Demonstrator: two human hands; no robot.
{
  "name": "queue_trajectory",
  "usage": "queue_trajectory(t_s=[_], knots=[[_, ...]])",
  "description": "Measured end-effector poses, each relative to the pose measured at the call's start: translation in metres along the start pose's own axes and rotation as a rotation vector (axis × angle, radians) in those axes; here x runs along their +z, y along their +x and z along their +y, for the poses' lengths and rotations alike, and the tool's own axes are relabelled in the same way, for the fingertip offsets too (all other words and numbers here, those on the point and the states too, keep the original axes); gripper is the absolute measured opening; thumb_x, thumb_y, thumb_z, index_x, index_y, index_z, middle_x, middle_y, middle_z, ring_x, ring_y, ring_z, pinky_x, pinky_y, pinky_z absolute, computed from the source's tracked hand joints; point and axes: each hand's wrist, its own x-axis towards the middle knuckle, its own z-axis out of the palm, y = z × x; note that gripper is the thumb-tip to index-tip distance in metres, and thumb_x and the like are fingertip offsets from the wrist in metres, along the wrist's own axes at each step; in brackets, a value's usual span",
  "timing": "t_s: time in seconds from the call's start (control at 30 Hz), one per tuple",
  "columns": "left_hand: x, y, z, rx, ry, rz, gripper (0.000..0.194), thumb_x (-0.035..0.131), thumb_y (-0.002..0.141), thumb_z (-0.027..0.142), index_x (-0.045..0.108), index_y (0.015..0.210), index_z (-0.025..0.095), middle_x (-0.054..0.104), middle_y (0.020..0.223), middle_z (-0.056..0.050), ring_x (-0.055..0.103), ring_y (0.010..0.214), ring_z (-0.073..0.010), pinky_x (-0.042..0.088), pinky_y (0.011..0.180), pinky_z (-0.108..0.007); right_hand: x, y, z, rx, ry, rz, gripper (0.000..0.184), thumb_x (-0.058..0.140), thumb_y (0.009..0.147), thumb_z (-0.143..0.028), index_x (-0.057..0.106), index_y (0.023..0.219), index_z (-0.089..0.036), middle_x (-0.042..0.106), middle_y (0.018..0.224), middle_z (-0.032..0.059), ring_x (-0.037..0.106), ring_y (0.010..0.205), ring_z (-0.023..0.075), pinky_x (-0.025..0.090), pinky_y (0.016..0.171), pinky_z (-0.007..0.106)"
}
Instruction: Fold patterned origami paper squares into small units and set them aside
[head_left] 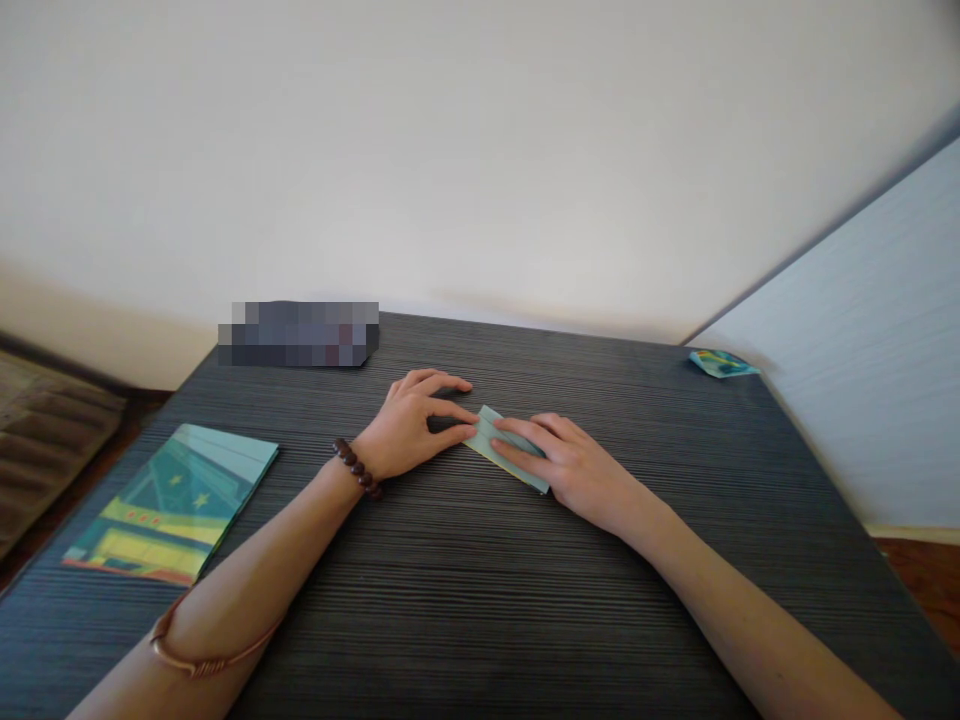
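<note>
The left hand (405, 430) pinches one end of the folded paper (485, 430) mid-table (420, 590); the right hand (577, 465) lays fingers over it, grip unclear. Creasing seems underway, calling for steady pressure.

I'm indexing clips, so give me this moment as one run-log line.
left hand: at one end of pale green paper | right hand: fingers over it | surface: dark table

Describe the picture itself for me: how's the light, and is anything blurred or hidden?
Head view: soft light, with the wall darkening at the top right corner; head view: blocky pixels hide most of a dark item at the back; head view: the left-hand printed packet looks slightly soft, its fine details unclear.
</note>
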Motion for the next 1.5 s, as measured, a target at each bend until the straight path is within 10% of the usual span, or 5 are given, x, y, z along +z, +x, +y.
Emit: queue_trajectory(t_s=[1.27,1.5], knots=[[-0.001,0.0,0.005,0.123,0.119,-0.033,0.024,0.053,0.085,0.043,0.071,0.093,0.029,0.056,0.125,0.001,0.039,0.12,-0.0253,0.033,0.102,-0.046,-0.002,-0.001,-0.002,0.041,-0.038,0.009,0.048,0.041,0.09,-0.009,0.045,0.131,-0.034,0.039,0.138,0.008,0.041,0.117,0.0209,0.043,0.095,0.04],[0.003,0.0,0.006,0.135,0.169,-0.042,0.035,0.051,0.086,0.045,0.058,0.119,0.036,0.051,0.125,-0.002,0.041,0.116,-0.0235,0.034,0.101,-0.045,-0.001,-0.001,-0.001,0.049,-0.029,0.009,0.051,0.043,0.089,-0.007,0.045,0.131,-0.035,0.042,0.137,0.008,0.043,0.112,0.0209,0.045,0.092,0.04]])
